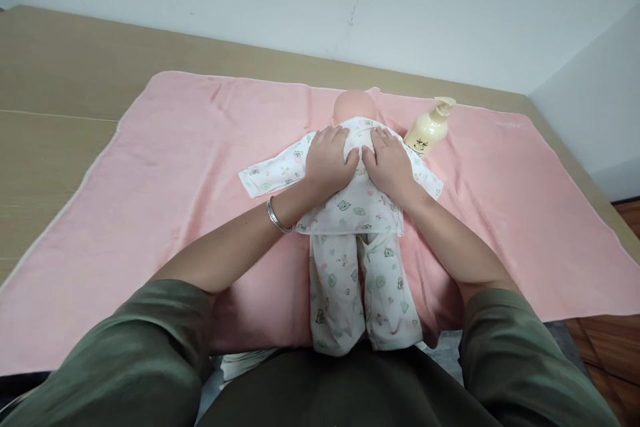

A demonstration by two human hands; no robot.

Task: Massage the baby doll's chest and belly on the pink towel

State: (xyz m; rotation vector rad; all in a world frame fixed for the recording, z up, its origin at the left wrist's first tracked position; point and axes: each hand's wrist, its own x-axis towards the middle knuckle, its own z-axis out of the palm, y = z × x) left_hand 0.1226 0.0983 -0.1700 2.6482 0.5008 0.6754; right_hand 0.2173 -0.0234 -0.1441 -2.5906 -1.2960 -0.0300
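A baby doll (pixel 355 105) lies with its head away from me, its features not visible. It wears a white patterned top (pixel 357 203) with the sleeves spread sideways and matching trousers (pixel 337 293), whose legs point toward me. My left hand (pixel 330 159) rests flat on the left side of the upper top, fingers extended. On the right side, my right hand (pixel 389 163) lies flat in the same way, its thumb close to the left thumb. Neither hand grips anything. A silver bracelet (pixel 278 215) circles my left wrist.
Under the doll a pink blanket (pixel 165 167) covers much of a tan surface (pixel 60 60). A cream pump bottle (pixel 429 128) stands beyond the right sleeve. A white wall (pixel 280 0) rises behind, and wooden floor (pixel 610 347) shows at the lower right.
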